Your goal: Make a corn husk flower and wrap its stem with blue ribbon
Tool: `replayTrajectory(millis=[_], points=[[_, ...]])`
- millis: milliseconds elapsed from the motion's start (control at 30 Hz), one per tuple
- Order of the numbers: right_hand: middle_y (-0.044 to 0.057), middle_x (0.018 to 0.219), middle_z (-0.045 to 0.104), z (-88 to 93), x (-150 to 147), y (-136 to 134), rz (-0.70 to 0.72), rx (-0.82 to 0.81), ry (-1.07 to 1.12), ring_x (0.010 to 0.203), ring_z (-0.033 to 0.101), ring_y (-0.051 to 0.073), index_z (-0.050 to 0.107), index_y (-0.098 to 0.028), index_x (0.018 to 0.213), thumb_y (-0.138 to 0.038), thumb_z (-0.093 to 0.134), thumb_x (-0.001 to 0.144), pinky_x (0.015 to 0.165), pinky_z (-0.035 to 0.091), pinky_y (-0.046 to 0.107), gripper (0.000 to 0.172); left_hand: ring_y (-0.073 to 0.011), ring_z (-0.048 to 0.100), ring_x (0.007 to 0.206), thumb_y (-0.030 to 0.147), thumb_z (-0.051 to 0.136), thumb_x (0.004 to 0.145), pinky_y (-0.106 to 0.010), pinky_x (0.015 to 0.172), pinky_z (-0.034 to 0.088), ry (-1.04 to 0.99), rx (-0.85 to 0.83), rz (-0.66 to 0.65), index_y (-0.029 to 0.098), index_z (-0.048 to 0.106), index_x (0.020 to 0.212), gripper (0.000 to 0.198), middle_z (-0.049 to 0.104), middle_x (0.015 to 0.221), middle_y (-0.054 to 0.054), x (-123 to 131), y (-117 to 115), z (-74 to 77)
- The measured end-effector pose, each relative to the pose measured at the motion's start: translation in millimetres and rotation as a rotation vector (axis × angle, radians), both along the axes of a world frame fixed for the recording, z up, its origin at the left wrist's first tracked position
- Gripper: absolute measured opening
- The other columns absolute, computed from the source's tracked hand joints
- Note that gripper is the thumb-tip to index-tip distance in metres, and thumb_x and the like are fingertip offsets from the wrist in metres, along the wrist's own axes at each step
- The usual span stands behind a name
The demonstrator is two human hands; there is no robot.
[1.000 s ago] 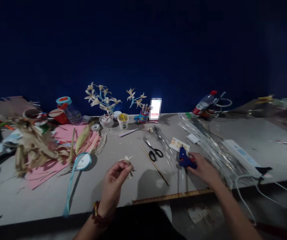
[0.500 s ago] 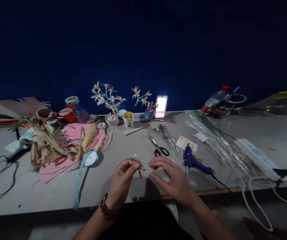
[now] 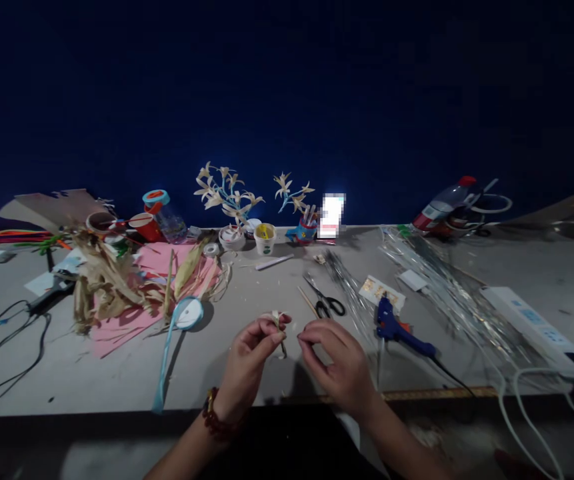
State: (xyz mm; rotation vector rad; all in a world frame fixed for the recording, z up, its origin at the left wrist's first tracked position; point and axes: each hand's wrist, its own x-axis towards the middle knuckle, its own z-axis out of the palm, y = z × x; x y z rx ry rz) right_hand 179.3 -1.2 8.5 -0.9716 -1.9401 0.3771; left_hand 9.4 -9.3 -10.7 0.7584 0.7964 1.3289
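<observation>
My left hand (image 3: 251, 357), with a beaded bracelet on the wrist, pinches a small pale corn-husk flower (image 3: 277, 320) on a short thin stem. To its right, a small gap away, my right hand (image 3: 341, 357) has thumb and forefinger tips pressed together; whatever they may hold is too small to make out. Just beyond the hands lie black-handled scissors (image 3: 331, 306) and a thin stick (image 3: 309, 301). A blue hot glue gun (image 3: 401, 330) rests to the right. On the left lies a roll of light-blue tape (image 3: 187, 313) with its end pulled out.
Dried husks (image 3: 111, 287) cover pink paper (image 3: 117, 337) at left. Finished flower branches (image 3: 224, 193) stand in a pot at the back, beside a white tub (image 3: 265, 241) and a lit phone (image 3: 331, 217). Wire bundles (image 3: 447, 307) and a power strip (image 3: 529, 323) lie right.
My right hand's fingers were apart and are now pinched together. The husk flower in my left hand has turned slightly. The whole view has shifted a little.
</observation>
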Motion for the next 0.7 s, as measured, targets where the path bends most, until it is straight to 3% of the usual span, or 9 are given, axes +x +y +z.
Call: replayTrajectory(millis=[133, 300, 533, 700], points=[[0.007, 0.086, 0.068, -7.2, -2, 1, -0.082, 0.142, -0.084, 0.082, 0.065, 0.021, 0.064, -0.022, 0.099, -0.004, 0.057, 0.086, 0.076, 0.057, 0.036, 0.023, -0.0237, 0.062, 0.111, 0.023, 0.075, 0.082, -0.036, 0.1, 0.044, 0.039, 0.03, 0.013, 0.018, 0.068, 0.075, 0.011, 0.072, 0.105, -0.008, 2, -2, -0.3], [0.008, 0.088, 0.069, -12.1, -6, 2, -0.127, 0.186, -0.089, 0.082, 0.066, 0.022, 0.065, -0.022, 0.106, -0.005, 0.056, 0.086, 0.073, 0.058, 0.036, 0.028, -0.024, 0.064, 0.106, 0.027, 0.078, 0.078, -0.036, 0.097, 0.046, 0.04, -0.035, 0.04, 0.018, 0.068, 0.075, 0.015, 0.072, 0.095, -0.007, 7, -3, -3.1], [0.006, 0.095, 0.075, -4.1, -8, -1, -0.054, 0.023, 0.025, 0.087, 0.069, 0.022, 0.066, -0.023, 0.106, -0.011, 0.059, 0.088, 0.079, 0.057, 0.036, 0.023, -0.0198, 0.064, 0.093, 0.027, 0.079, 0.078, -0.029, 0.084, 0.049, 0.08, -0.035, 0.088, 0.018, 0.066, 0.077, 0.016, 0.069, 0.089, -0.004, 7, -3, -5.5], [0.001, 0.079, 0.071, -3.6, -6, 2, -0.119, -0.178, 0.1, 0.069, 0.067, 0.016, 0.063, -0.022, 0.087, -0.015, 0.059, 0.086, 0.066, 0.054, 0.027, 0.008, -0.0195, 0.064, 0.088, 0.03, 0.075, 0.082, -0.028, 0.078, 0.049, 0.207, 0.016, 0.048, 0.018, 0.065, 0.076, 0.016, 0.071, 0.09, -0.006, 4, -5, 2.4]])
